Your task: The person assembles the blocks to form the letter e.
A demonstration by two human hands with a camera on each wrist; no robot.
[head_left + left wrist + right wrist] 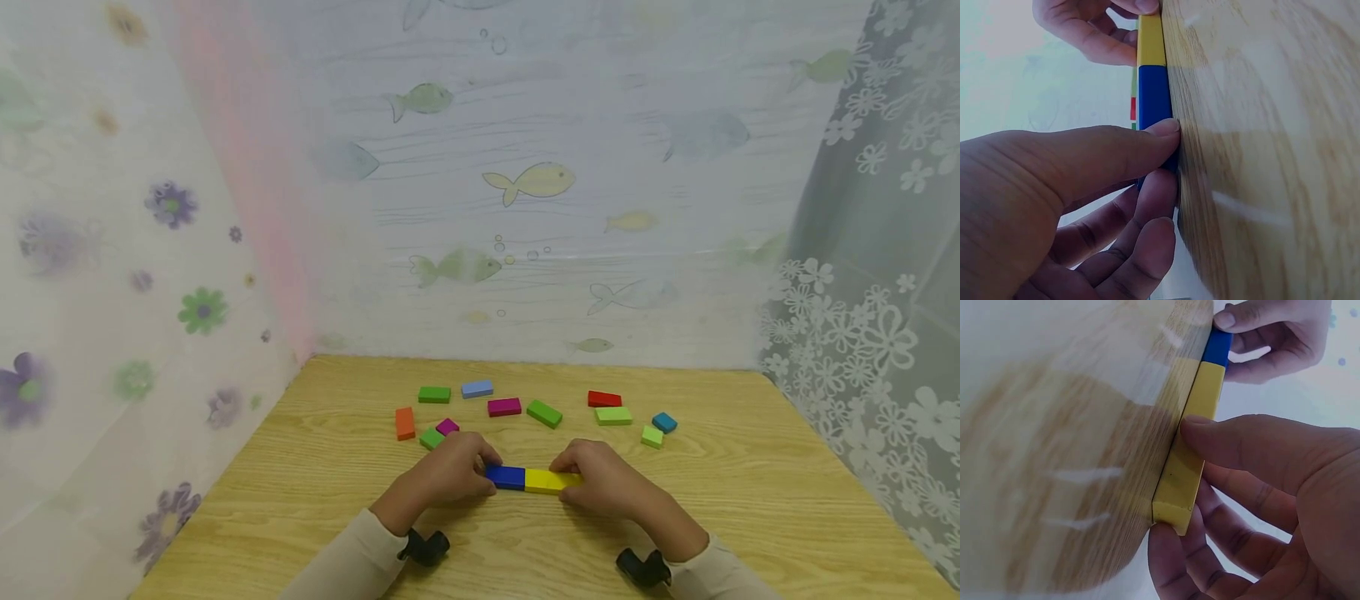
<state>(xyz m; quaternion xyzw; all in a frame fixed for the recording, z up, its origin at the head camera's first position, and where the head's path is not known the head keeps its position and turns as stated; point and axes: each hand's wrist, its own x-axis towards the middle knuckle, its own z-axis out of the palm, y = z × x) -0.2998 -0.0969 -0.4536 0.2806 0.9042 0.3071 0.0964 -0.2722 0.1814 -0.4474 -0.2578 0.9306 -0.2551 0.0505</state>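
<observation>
Two ends pinched: my left hand [452,468] on a blue block [507,477], my right hand [603,481] on a yellow block [543,481]

Leftmost on the wooden table [315,500] lies an orange block [405,423]. To its right, a small magenta piece [447,426] sits against a bright green piece [431,437]; I cannot tell whether it rests on top. Next, my left thumb and fingers curl around the blue block's outer end, leaving its inner end free to meet the yellow one. The two lie in one straight line on the tabletop, nearer me than the loose pieces, where my hands seem to have room. My right thumb presses the yellow block's near side, a fingertip at its outer end, probably so the join has no gap. Farther back, a red block [604,399] lies just behind a lime block [613,416]. Rightmost is a small teal block [664,422].
</observation>
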